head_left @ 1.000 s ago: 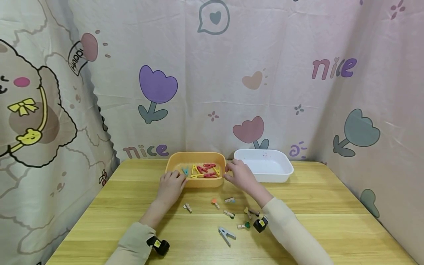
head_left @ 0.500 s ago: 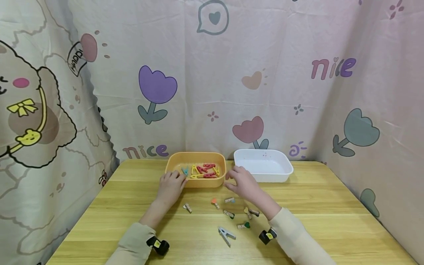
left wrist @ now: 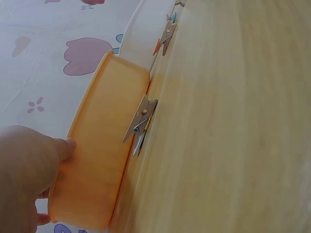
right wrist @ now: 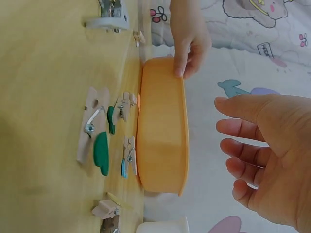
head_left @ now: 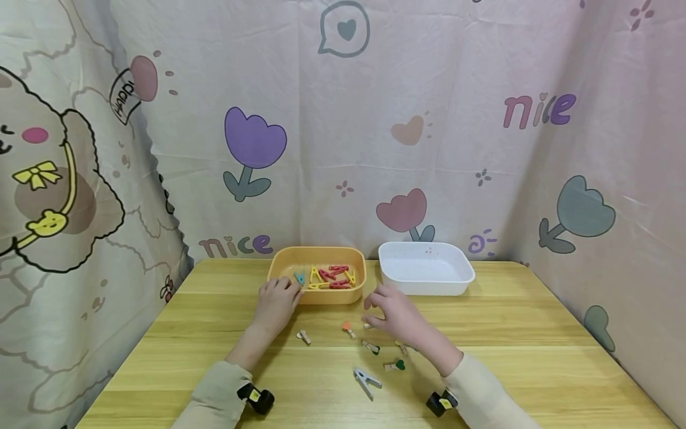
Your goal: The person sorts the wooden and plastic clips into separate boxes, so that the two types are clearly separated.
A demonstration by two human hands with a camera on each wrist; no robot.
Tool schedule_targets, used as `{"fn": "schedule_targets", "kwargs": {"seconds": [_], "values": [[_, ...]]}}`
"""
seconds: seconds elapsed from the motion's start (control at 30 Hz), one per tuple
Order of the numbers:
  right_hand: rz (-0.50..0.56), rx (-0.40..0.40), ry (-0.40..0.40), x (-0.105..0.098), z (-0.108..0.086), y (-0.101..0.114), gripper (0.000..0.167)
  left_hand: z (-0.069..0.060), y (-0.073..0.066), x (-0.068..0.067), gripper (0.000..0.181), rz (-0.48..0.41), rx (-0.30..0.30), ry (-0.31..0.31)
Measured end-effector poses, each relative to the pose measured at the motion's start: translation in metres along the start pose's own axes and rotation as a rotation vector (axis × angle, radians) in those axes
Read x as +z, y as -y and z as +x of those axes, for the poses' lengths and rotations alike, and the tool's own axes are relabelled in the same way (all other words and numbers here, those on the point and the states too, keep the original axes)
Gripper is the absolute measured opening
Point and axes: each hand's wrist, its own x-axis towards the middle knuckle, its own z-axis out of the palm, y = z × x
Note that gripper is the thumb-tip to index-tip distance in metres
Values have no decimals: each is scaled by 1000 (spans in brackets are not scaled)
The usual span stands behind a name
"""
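Thumb and fingers of the left hand [head_left: 277, 302] grip the rim of the orange box [head_left: 332, 296] at its near left corner, the thumb lying on the outer wall in the left wrist view. The right hand [head_left: 395, 313] holds nothing: its fingers are apart and loosely bent in the air, in front of the white box [head_left: 434, 287] and over some of the wooden clips [head_left: 370, 346]. The orange box sits at the back of the table [head_left: 214, 333], left of the white box, with red clips [head_left: 339, 268], yellow clips [head_left: 318, 286] and a blue clip [head_left: 299, 278] in it. On the table in front lie the wooden clips, well apart or touching, and a larger grey clip [head_left: 367, 378] nearest the person.

The step in hand looks like steadying the orange box with one hand while the other is free. A light pinch should serve; a hard pull on one corner could turn or tip the box and slide its clips. The right hand does best to keep clear of both walls and move from above, since a low sweep could scatter the wooden clips. Any clip is best taken lightly by its middle, because squeezing its ends would likely open it.
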Motion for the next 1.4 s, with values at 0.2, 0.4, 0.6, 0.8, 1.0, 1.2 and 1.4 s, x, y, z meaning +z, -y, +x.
{"fn": "schedule_targets", "kwargs": {"seconds": [0.2,0.4,0.6,0.8,1.0,1.2,1.4], "values": [[-9,-68,20,2,-9,2,18,0,-1,-1,11,-25,-13,11],[30,-149,41,7,-18,4,17,0,-1,-1,11,-5,-8,6],[55,-155,113,7,-26,6,17,0,-1,-1,12,-5,-13,21],[56,-229,172,8,-32,6,15,0,0,0,12,2,-8,16],[83,-252,259,9,-35,5,12,0,0,0,12,-2,-4,5],[83,-236,366,8,-39,6,13,0,-1,0,12,-8,10,-11],[82,-190,449,8,-40,12,16,-1,-1,-1,11,-6,4,-4]]}}
